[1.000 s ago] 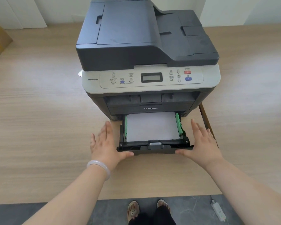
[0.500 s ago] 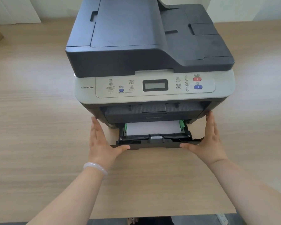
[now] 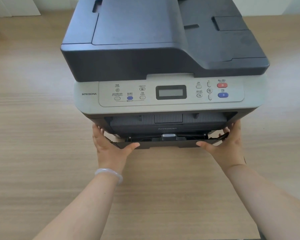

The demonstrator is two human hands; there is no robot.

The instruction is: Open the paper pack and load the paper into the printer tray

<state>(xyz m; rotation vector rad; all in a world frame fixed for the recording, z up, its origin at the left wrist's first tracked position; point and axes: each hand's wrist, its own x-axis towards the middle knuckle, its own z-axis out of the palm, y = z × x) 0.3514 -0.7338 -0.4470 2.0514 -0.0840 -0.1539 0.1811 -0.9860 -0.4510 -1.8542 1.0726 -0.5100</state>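
A dark grey and light grey printer (image 3: 163,49) stands on a wooden table (image 3: 33,135). Its black paper tray (image 3: 166,144) sticks out only a little at the bottom front. The white paper inside is hidden from view. My left hand (image 3: 109,146) is at the tray's left front corner, thumb on the front face, fingers along the side. My right hand (image 3: 223,146) mirrors it at the right front corner. Both hands press flat against the tray rather than curling around it. No paper pack is in view.
The control panel (image 3: 171,92) with a small display faces me above the tray. A white bangle (image 3: 109,174) sits on my left wrist. The table's front edge (image 3: 249,237) runs along the bottom right.
The tray has slid back into the printer, from far out with white paper showing to almost closed. Both hands moved forward with it, and the view has come closer to the printer.
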